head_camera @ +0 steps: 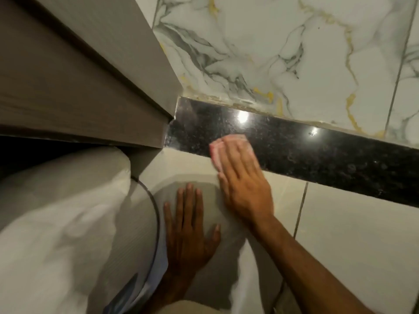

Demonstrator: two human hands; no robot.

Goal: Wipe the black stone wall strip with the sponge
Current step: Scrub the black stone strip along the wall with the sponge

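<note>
Black stone wall strip [306, 152] running as a polished, speckled band from upper left down to the right edge, bright lamp glare on it in two spots. Above the strip, white marble-look tiles [272, 53] with grey and yellow veins, rough grout or residue along the joint. Below the strip, plain pale tiles [353, 234] with a dark grout line. At the strip's left end, a grey wood-grain cabinet edge [79, 87] butting against it, small chip at the corner. Down-left of the strip, a white pillow [63, 211] and a curved dark-rimmed edge, nature unclear. Pink sponge [221, 150] pressed flat against the strip's lower left part, mostly covered, slightly blurred. Right hand [240, 175] spread flat over the sponge, fingers extended, palm lapping onto the pale tile below the strip. Left hand [190, 225] below the strip, open, fingers splayed, palm flat on the pale tile, holding nothing.
</note>
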